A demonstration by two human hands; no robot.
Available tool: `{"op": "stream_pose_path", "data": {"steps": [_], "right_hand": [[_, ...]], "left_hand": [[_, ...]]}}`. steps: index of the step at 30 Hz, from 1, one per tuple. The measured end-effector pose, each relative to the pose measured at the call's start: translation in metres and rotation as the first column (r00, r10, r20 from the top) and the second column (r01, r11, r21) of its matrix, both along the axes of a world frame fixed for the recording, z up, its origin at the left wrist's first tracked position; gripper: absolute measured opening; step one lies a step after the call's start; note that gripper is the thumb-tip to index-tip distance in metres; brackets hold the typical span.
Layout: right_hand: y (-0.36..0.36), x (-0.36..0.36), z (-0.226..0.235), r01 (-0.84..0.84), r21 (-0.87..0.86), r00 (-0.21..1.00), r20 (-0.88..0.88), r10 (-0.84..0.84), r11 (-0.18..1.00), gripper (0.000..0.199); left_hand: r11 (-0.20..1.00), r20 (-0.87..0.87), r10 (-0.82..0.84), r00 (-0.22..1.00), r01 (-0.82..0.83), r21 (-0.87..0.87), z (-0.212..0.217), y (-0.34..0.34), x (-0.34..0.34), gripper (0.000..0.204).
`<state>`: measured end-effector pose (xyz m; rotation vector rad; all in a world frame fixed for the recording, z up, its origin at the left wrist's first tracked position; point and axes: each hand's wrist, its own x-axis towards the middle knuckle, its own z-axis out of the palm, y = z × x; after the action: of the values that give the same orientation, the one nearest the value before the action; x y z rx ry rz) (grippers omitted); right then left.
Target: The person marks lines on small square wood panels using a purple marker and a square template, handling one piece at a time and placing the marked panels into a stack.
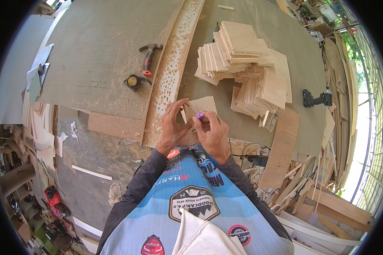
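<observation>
At the near edge of a broad workbench, a person's two hands meet over a small square of thin plywood. The left hand is closed on the square's left side, fingers pinching its edge, while the right hand grips a pencil with a purple cap and rests its tip on the face of the wood. The piece lies flat on the bench, just beside a long drilled strip that runs away toward the far edge. It looks light and stiff, thin enough to snap or splinter if bent, with a dry, unslippery face; holding it by opposite edges seems the safest grip. Behind it, near the right side of the bench, stands a stack of similar squares. A hammer and a tape measure lie toward the left, and a cordless drill sits at the right edge.
</observation>
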<state>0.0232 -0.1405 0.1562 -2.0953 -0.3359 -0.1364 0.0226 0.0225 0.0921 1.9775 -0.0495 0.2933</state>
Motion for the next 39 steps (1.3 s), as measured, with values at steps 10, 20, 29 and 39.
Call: {"op": "stream_pose_path", "data": {"steps": [10,20,29,39], "right_hand": [[-0.01,0.008,-0.01,-0.081,-0.079,0.993,0.079,0.087,0.994,0.02],[-0.013,0.011,-0.005,-0.021,0.006,1.0,0.004,0.021,1.0,0.021],[-0.015,0.016,-0.007,-0.081,-0.023,0.995,0.051,0.082,0.996,0.018],[-0.04,0.08,-0.004,-0.218,-0.292,0.929,0.231,0.29,0.931,0.019]], "left_hand": [[1.0,0.001,-0.006,1.0,0.006,0.002,0.001,0.0,0.0,0.071],[1.0,0.012,-0.006,1.0,0.006,-0.006,0.002,0.0,0.001,0.071],[1.0,0.004,-0.019,1.0,0.019,-0.003,-0.004,0.002,0.0,0.073],[1.0,-0.025,-0.012,1.0,0.011,-0.02,-0.003,0.0,0.0,0.073]]}}
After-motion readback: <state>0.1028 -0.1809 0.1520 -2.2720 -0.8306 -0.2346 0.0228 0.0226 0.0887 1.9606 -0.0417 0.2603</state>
